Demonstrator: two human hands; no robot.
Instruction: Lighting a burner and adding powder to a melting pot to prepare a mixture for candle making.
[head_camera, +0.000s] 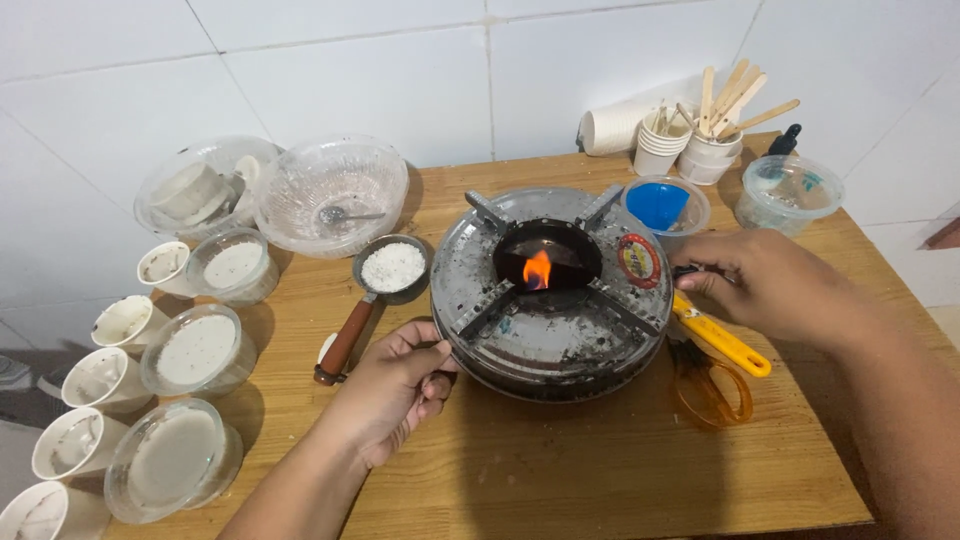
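On the wooden worktop (600, 470), against a white tiled wall, a round metal burner (553, 290) sat mid-surface with a small orange flame (538, 270) in its black centre cup. Left hand (395, 385) curled around the burner's near-left rim, fingers closed on the edge. Right hand (770, 285) at the burner's right side, fingertips pinched on something small and dark there; what exactly, could not tell. Yellow-handled tool (722, 338) lay just under that hand, orange-handled scissors (712, 390) beside it.

Just left of the burner: small pan (390, 268) with a brown handle, holding white granules. Behind it, a clear bowl (332, 195) with a spoon inside. Far left edge: lidded clear tubs (195, 350) of white solid and a row of used paper cups (100, 380). Behind the burner: tub with blue contents (662, 205), paper cups with wooden sticks (715, 125), another clear lidded tub (790, 192).
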